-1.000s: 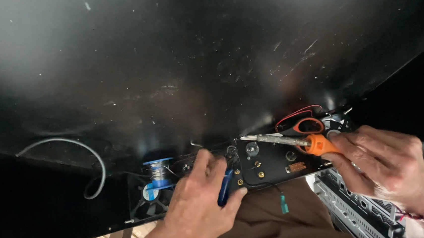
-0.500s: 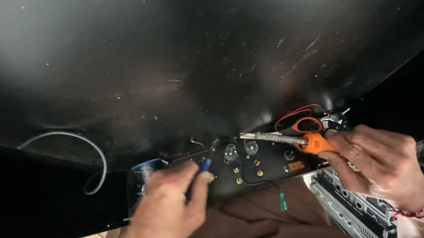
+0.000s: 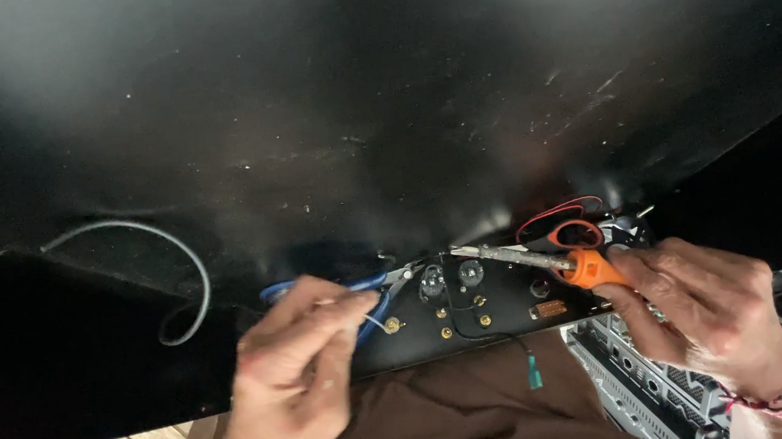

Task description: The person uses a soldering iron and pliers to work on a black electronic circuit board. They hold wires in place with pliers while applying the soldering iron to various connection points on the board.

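My right hand point(image 3: 701, 317) grips a soldering iron point(image 3: 587, 268) by its orange collar. The metal shaft points left over a black panel point(image 3: 508, 317) studded with brass terminals. My left hand point(image 3: 300, 363) is closed on blue-handled pliers point(image 3: 364, 286), and a thin pale wire point(image 3: 375, 320) sticks out from its fingers. The plier jaws reach toward the panel's left end. A black lead with a green connector point(image 3: 534, 373) hangs off the panel's front.
A large black scuffed surface point(image 3: 383, 110) fills the upper view. A grey cable point(image 3: 188, 270) loops at the left. A red wire loop and an orange-handled tool point(image 3: 575, 232) lie behind the iron. A grey metal chassis point(image 3: 632, 386) sits lower right, brown cloth point(image 3: 460, 416) below.
My left hand has shifted left along the panel and lifted the blue pliers, now covering the blue spool seen earlier. My right hand and the iron stay nearly still.
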